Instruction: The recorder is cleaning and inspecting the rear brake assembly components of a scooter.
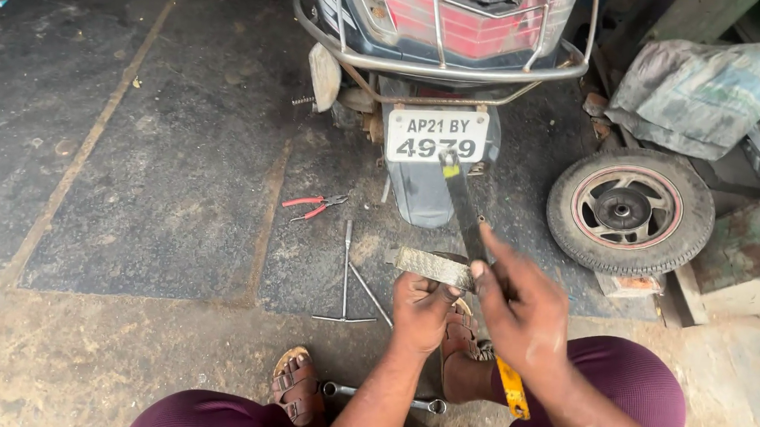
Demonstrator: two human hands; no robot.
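While the left hand [421, 311] pinches the flat grey strip [430, 266] steady above the sandalled foot [460, 337], the right hand [519, 314] grips a dark file [464, 205] across it, T-wrenches [346, 277] parked within reach.

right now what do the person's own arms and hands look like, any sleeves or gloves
Both forearms are bare, with no sleeves showing in the head view. The left hand and right hand wear no gloves, and no rings, watch or bracelet can be seen. The fingers look smudged with dark workshop grime.
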